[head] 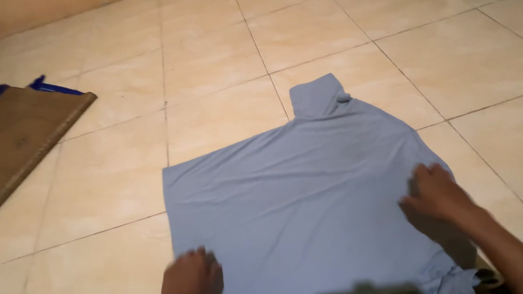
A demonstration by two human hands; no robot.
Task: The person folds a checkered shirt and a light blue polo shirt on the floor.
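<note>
While my left hand (190, 276) and right hand (437, 194) press flat, gripping nothing, on the blue garment (303, 202), I'm smoothing; the sleeve at twelve o'clock wants folding.

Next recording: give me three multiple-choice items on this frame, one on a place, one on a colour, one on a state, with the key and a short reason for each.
1. Where does the brown mat lie, seen from the camera?
A. Upper left, on the tiles
B. Under the cloth
C. At the right edge

2. What colour is the spread cloth?
A. Red
B. Light blue
C. Green

3. How do the hands meet the cloth?
A. Both lifted high above it
B. Both down on it, at its left and right sides
C. Only one near it

Key: 1 A, the brown mat lies apart from the cloth on the tiled floor. 2 B, the cloth is light blue. 3 B, the left hand is at its left edge and the right hand at its right side, the cloth flat on the floor.
</note>
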